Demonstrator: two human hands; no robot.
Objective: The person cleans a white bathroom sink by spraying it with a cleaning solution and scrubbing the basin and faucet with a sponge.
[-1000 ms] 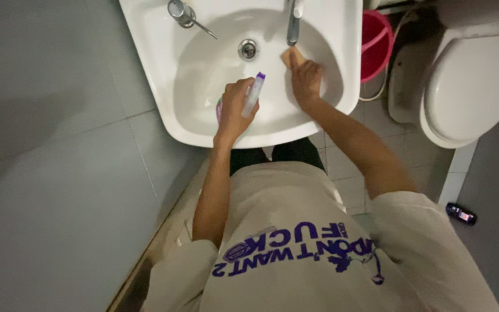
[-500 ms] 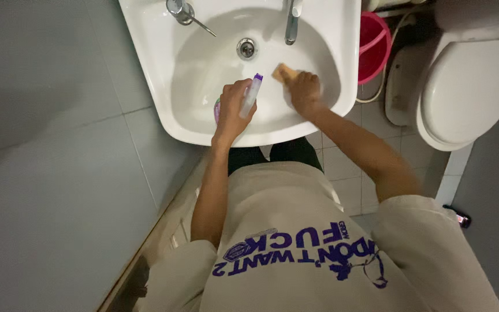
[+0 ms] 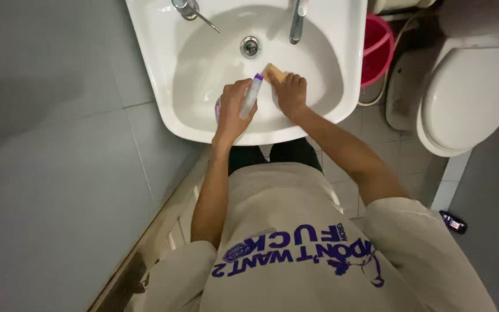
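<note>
Single head view, steeply down over sink [image 3: 163,110]

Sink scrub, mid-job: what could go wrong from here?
The left hand grips the bottle tilted over the sink, close to the right hand; a bump could knock it loose. The sponge lies near the drain, and a hard stroke might hit the faucet.

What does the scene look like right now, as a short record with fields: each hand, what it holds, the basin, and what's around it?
left hand: closed around a spray bottle with a purple cap, held over the basin
right hand: pressing a tan sponge against the basin's inner wall
sink: white, drain open, tap at the back
right of sink: red bucket on the floor, white toilet with lid shut
floor: small dark device by the wall
</note>
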